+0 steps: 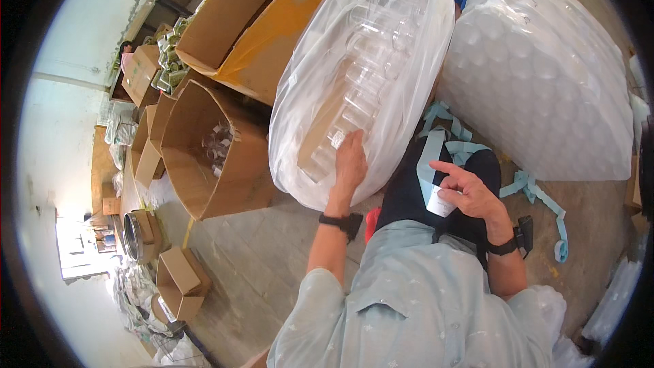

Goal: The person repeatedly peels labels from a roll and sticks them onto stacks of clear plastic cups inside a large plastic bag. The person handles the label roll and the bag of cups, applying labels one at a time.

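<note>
My left hand (351, 163) reaches into a carton lined with a white plastic bag (291, 128), its fingers at a white label (337, 139) on one of the clear plastic jars (360, 99) lying in rows. Whether the fingers grip the jar or only press the label cannot be told. Over my lap, my right hand (465, 189) has its index finger extended and its thumb at a white label (440, 202) on the end of a pale blue strip (432, 156). More of that strip trails over my dark trousers and onto the floor.
An open cardboard box (240, 179) with clear jars stands left, a larger taped box (255, 69) behind it. A big wrapped bundle of jars (526, 87) stands right. Filled green jars (171, 56) are piled at upper left, near a person (125, 56). A small box (184, 286) sits on the floor.
</note>
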A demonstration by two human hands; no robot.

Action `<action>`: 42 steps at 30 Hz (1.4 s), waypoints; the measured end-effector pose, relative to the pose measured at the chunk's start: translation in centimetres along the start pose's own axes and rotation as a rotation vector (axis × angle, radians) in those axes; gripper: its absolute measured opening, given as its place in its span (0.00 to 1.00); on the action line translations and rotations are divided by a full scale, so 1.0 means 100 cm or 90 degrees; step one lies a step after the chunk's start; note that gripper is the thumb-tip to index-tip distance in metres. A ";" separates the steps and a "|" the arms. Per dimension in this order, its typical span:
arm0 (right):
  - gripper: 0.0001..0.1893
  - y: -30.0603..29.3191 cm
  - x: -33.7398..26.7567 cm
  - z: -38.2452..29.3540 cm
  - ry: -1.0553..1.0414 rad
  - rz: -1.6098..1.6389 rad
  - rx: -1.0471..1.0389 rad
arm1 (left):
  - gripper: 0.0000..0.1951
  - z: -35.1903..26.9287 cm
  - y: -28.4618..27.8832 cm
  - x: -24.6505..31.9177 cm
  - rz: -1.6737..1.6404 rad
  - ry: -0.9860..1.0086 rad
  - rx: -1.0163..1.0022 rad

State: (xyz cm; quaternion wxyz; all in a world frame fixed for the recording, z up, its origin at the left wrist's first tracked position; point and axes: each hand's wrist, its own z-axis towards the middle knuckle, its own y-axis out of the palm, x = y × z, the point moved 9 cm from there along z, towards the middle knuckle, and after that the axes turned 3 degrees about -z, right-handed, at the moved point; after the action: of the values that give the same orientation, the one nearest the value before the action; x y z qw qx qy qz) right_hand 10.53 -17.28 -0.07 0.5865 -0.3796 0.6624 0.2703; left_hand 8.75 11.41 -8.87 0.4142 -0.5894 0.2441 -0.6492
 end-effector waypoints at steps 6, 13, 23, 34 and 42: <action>0.36 0.003 -0.021 0.011 -0.054 -0.062 -0.057 | 0.31 -0.036 -0.014 0.143 -0.545 -0.006 -0.108; 0.38 -0.012 -0.024 0.006 -0.058 -0.009 -0.035 | 0.39 -0.032 0.004 0.163 -0.733 -0.124 -0.297; 0.39 -0.033 -0.002 -0.015 -0.012 -0.029 0.045 | 0.28 -0.015 -0.050 0.182 -0.211 0.118 -0.067; 0.36 -0.001 -0.012 -0.001 -0.036 -0.042 -0.059 | 0.20 -0.071 0.025 0.185 -0.747 -0.255 -0.416; 0.35 -0.007 -0.014 -0.009 -0.040 -0.097 -0.054 | 0.20 -0.072 0.013 0.141 -0.724 -0.269 -0.357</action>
State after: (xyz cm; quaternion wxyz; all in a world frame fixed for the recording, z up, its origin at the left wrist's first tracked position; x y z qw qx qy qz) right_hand 10.62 -18.10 1.47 0.6096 -0.4443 0.6008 0.2646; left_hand 2.60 -2.12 -3.32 -0.1229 -0.8261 -0.0316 -0.5491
